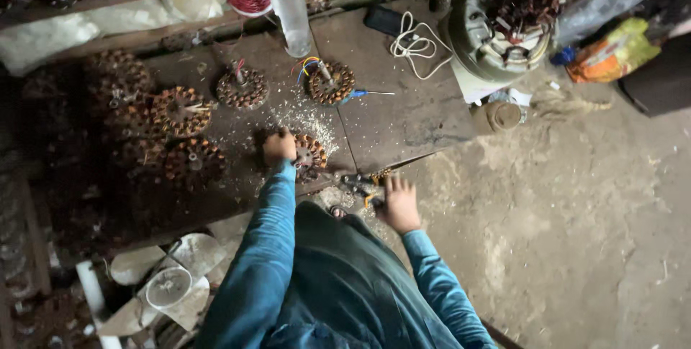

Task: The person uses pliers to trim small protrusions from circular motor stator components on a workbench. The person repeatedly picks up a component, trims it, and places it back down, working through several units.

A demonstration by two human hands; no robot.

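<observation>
Left hand: the left hand (pixel 279 146) is closed over the rim of a wound stator (pixel 308 155), which lies flat at the near edge of the workbench (pixel 403 115); fingers curled, grip looks firm.
Right hand: the right hand (pixel 399 204) is spread, palm down, past the near edge of the bench, fingertips at a pair of pliers (pixel 363 185); whether it has hold of them I cannot tell.
Stator position: just inside the near edge, beside a scatter of pale wire clippings (pixel 302 115).
Other stators: several more stators (pixel 180 111) lie toward the left end; two with coloured leads sit nearer the far edge.
Far edge: an upright plastic bottle (pixel 289 7) and a white cable (pixel 416 45) beside a dark phone.
Right end: a large motor housing (pixel 504 25) sits at the corner.
Risk, slip: judged likely that the stator shifts off the near edge if pulled hard, as it is held by one hand only.
Risk, cuts: cut wire ends and clippings lie next to bare fingers.
Risk, tool: the pliers overhang the edge and could drop.
</observation>
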